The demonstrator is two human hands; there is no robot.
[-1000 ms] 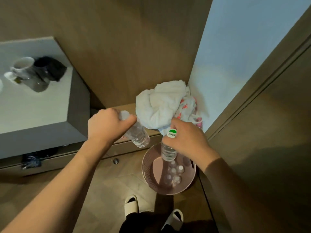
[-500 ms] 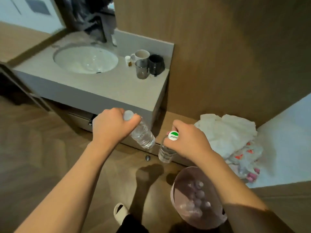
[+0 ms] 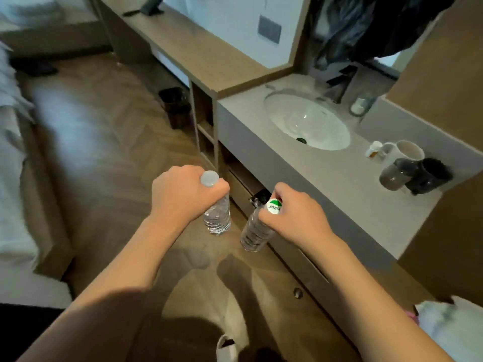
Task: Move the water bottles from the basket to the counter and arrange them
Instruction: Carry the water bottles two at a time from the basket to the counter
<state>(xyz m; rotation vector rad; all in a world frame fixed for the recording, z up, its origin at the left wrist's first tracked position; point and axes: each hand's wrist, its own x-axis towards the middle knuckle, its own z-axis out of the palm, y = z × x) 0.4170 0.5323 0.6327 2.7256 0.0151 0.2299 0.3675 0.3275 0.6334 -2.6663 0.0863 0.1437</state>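
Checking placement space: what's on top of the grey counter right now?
On the counter: a white sink, a white mug, a grey cup, a dark cup, and a small bottle. Anything behind the cups is hidden.

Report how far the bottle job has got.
Done: no bottles stand on the counter yet. In hand: the left hand grips a white-capped bottle, the right hand a green-capped bottle, both over the floor. Left: set them down and arrange them.
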